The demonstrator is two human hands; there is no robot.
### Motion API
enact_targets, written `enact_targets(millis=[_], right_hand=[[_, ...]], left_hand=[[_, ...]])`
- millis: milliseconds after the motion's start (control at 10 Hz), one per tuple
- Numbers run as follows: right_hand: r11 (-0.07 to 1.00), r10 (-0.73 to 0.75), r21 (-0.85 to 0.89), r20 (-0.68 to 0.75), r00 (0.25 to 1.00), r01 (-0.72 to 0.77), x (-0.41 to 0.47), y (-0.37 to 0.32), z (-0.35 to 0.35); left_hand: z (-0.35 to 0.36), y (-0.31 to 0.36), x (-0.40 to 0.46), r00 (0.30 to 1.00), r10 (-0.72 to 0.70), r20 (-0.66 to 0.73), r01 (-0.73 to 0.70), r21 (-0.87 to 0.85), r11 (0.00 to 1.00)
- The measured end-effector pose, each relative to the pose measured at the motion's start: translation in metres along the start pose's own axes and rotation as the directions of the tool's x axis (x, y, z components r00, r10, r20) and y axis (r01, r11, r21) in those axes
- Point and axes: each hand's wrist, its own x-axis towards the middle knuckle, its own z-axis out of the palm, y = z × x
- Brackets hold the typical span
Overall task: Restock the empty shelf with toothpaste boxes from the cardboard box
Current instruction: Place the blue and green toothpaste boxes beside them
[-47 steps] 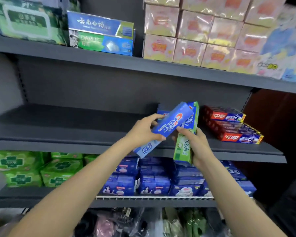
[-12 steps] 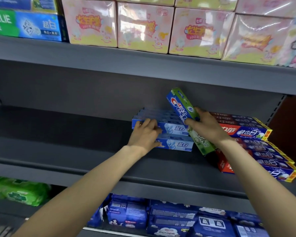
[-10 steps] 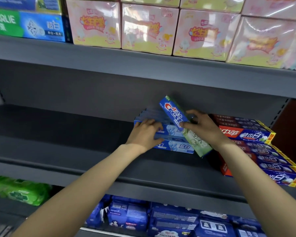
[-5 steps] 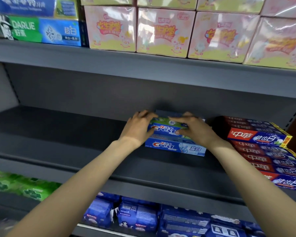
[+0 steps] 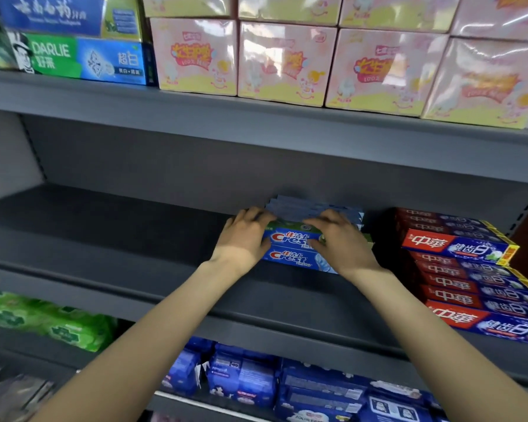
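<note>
Blue Crest toothpaste boxes are stacked on the grey middle shelf (image 5: 110, 239), towards its right. The top box (image 5: 290, 237), blue with a green upper face, lies flat on another Crest box (image 5: 296, 258), with more blue boxes (image 5: 305, 207) behind. My left hand (image 5: 244, 239) grips the top box's left end. My right hand (image 5: 339, 243) covers its right part, fingers over the top. The cardboard box is out of view.
Red and blue toothpaste boxes (image 5: 457, 248) fill the shelf's right end, close to my right hand. Pink packs (image 5: 284, 62) and Darlie boxes (image 5: 83, 57) sit on the shelf above. Green packs (image 5: 49, 321) and blue packs (image 5: 244, 379) lie below.
The green and blue Crest box, held tilted in my right hand a second ago, now lies flat on the stack. Both hands have closed in on its ends.
</note>
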Motion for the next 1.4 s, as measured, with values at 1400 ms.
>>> enact_targets(millis=[1400], right_hand=[[0.957,-0.190,0.285,0.757,0.625,-0.054,-0.079,-0.746,0.355]], left_hand=[[-0.042,-0.584,-0.498,0.465,-0.637,0.615,0.710,0.171,0.683]])
